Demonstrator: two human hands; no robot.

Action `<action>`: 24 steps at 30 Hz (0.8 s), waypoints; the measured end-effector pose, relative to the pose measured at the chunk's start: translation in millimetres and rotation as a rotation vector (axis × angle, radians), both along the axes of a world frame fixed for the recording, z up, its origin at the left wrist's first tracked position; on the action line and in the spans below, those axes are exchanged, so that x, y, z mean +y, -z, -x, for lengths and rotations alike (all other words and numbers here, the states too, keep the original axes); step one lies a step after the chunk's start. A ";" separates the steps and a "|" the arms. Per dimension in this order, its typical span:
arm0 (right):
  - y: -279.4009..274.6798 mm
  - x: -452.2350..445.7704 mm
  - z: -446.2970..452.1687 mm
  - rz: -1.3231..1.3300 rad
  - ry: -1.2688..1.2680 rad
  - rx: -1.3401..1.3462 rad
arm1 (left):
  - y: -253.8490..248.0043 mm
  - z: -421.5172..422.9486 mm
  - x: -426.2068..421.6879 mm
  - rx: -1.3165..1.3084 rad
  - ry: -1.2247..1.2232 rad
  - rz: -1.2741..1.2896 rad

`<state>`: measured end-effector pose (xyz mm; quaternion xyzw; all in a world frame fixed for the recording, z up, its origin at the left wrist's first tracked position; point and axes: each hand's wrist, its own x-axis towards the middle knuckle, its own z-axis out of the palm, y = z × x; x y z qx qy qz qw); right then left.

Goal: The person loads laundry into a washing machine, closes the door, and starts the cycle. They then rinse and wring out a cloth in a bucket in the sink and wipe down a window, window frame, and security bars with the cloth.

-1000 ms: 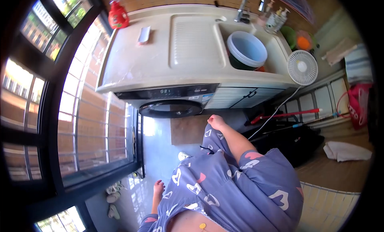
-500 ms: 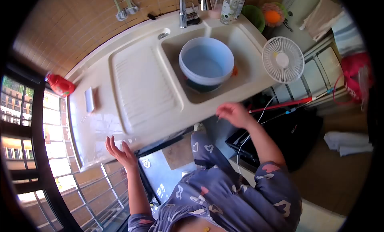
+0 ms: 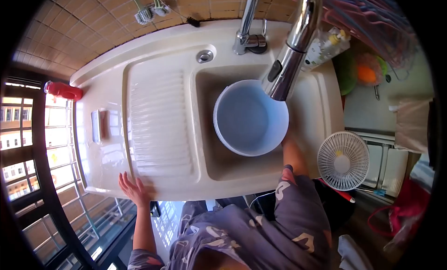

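Reaching into sink (image 3: 233, 171) beside bucket (image 3: 251, 118) with right arm (image 3: 294, 159); can't tell right hand's grip, mostly hidden. Holding nothing in left hand (image 3: 134, 190), fingers spread at counter (image 3: 100, 170) edge. Likely positioning; calls for sure contact.

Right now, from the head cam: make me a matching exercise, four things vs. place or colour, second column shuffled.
Things:
1. Bucket
2. Handled bottle
3. Fan
4. Brushes

Places or colours:
A. White, with a round grille
B. Up against the tiled wall
C. Inside the sink
D. Red, at the left end of the counter

Pairs: 1-C, 2-D, 3-A, 4-B
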<state>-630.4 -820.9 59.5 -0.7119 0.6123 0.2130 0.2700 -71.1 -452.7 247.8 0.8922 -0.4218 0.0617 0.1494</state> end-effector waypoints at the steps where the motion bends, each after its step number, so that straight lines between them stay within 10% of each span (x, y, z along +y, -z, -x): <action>1: 5.4 5.0 -4.4 -0.058 -0.016 -0.017 | -1.6 -2.5 1.3 -0.004 -0.004 -0.019; 8: -72.4 27.4 3.8 -0.384 0.346 -0.252 | 3.4 -3.3 -2.0 0.021 -0.026 -0.045; 12: -224.7 50.3 -35.0 0.237 0.791 -0.262 | 1.3 -4.8 -2.5 0.039 -0.072 -0.044; 15: -232.7 60.3 -33.3 0.552 0.456 -0.419 | -2.0 -3.2 -4.8 0.057 -0.066 -0.038; 19: -236.5 26.4 -103.0 0.275 -0.002 -0.551 | -0.1 -3.3 -6.5 0.025 -0.075 -0.038; 24: -97.1 -30.9 -148.1 0.117 -0.039 -0.209 | -5.5 0.4 -5.8 0.014 -0.084 -0.054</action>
